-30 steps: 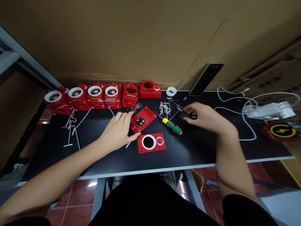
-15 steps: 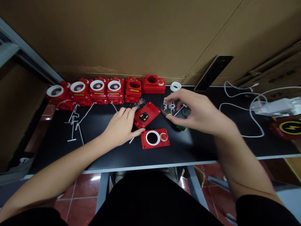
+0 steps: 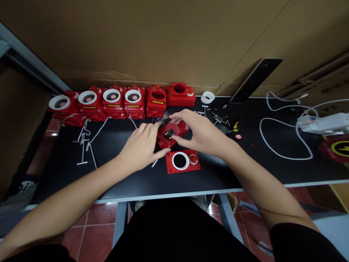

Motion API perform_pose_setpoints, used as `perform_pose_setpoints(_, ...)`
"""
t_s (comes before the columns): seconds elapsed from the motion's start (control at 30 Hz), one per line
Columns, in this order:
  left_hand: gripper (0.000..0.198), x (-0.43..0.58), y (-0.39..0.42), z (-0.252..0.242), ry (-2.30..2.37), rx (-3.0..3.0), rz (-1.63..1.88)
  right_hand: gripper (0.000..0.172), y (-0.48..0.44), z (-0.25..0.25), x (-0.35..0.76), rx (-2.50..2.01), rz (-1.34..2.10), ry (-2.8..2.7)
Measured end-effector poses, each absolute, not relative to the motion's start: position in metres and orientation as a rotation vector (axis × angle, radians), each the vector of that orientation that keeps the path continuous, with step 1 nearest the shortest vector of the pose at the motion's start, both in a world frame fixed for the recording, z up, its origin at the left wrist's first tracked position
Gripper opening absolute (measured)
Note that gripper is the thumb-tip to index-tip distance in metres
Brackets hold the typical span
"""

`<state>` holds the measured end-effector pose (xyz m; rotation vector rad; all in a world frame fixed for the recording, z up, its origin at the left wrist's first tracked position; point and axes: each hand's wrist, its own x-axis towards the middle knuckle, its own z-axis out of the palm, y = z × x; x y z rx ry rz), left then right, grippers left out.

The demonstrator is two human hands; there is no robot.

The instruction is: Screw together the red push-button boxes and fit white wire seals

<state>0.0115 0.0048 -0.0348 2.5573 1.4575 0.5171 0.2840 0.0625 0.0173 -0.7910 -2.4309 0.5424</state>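
My left hand (image 3: 140,145) grips the left edge of an open red box base (image 3: 164,140) lying tilted on the black table (image 3: 122,178). My right hand (image 3: 200,133) reaches over the base from the right. Its thumb and forefinger pinch at the black-and-gold part (image 3: 169,134) inside, and whatever they hold is too small to make out. Just in front lies a red cover plate (image 3: 170,164) with a white ring (image 3: 180,160) and a clear lens. The right hand hides the screwdriver.
Several red boxes (image 3: 111,102) stand in a row at the back against cardboard. A loose white ring (image 3: 207,97), scattered screws (image 3: 219,118), a leaning phone (image 3: 256,80), white cables (image 3: 275,145) and a charger (image 3: 324,123) lie to the right. White pins (image 3: 83,145) lie left.
My right hand left the small parts at the right, passed over the screwdriver and came to the red base. The left hand stayed on the base. The view shifted slightly.
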Motion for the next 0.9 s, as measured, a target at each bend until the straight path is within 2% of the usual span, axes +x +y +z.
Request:
perform_pose_setpoints(0.07,0.083,0.011,0.005,-0.032,1.417,2.57,0.622,0.045,0.061,0.018,0.286,-0.812,0.524,-2.433)
perform_pose_setpoints(0.23,0.046,0.008,0.004,-0.023,1.167,2.775,1.089,0.048,0.049,0.017,0.284,-0.737,0.592,-2.404)
perform_pose_setpoints(0.4,0.038,0.001,0.002,-0.018,0.98,2.82,1.259,0.056,0.04,0.026,0.277,-0.679,0.8,-2.421)
perform_pose_setpoints(0.5,0.032,-0.001,0.003,-0.016,0.97,2.839,1.248,0.066,0.038,0.045,0.3,-0.739,0.728,-2.425)
perform_pose_setpoints(0.53,0.03,0.0,0.003,-0.016,0.98,2.843,1.246,0.059,0.037,0.053,0.315,-0.806,0.65,-2.407)
perform_pose_setpoints(0.6,0.029,0.001,0.004,-0.014,0.981,2.846,1.259,0.026,0.032,0.062,0.353,-1.117,0.409,-2.316)
perform_pose_setpoints(0.67,0.028,0.004,0.004,-0.012,0.951,2.852,1.277,0.033,0.026,0.062,0.393,-1.469,0.168,-2.13)
perform_pose_setpoints(0.77,0.024,0.006,0.005,-0.011,0.936,2.874,1.28,0.037,0.017,0.041,0.437,-1.592,0.108,-2.054)
perform_pose_setpoints(0.9,0.021,0.007,0.007,-0.01,0.957,2.896,1.299,0.028,0.008,0.005,0.457,-1.634,0.114,-2.105)
